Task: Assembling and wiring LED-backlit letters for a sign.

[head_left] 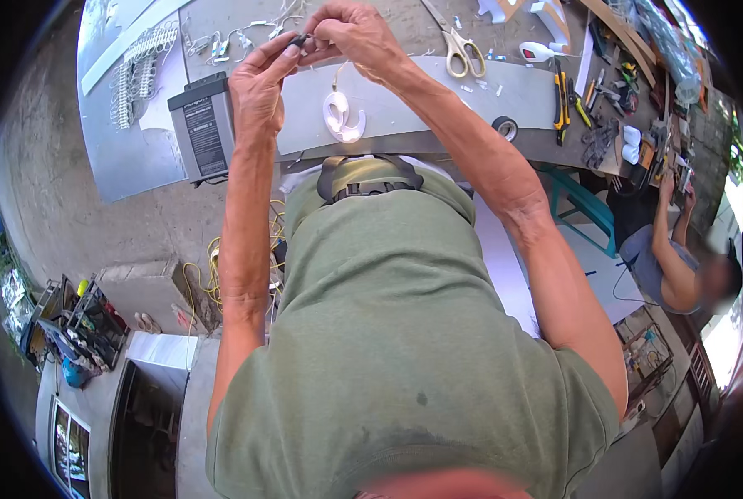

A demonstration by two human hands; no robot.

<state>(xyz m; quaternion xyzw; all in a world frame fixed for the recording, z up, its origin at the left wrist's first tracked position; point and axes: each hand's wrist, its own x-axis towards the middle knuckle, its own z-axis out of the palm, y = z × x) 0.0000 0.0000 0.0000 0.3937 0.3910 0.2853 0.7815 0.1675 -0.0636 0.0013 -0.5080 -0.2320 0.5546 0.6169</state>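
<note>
Both hands meet at the far side of the table. My left hand (pixel 263 79) pinches a small black piece (pixel 297 40) between thumb and fingers; its exact kind is too small to tell. Closed fingertips of my right hand (pixel 351 37) touch beside it, and what they grip is hidden. Below the right hand, a curled white light piece (pixel 343 118) glows on the grey sheet, with a thin wire (pixel 336 76) running up from it toward the hands. A grey power supply box (pixel 203 129) stands beside my left wrist.
Strips of white LED modules (pixel 143 75) lie at the left. Scissors (pixel 459 51), a white bottle (pixel 539 52), a tape roll (pixel 505 127) and a yellow-black cutter (pixel 562 104) lie to the right. Another person (pixel 675 258) works at far right, near a teal stool (pixel 584 212).
</note>
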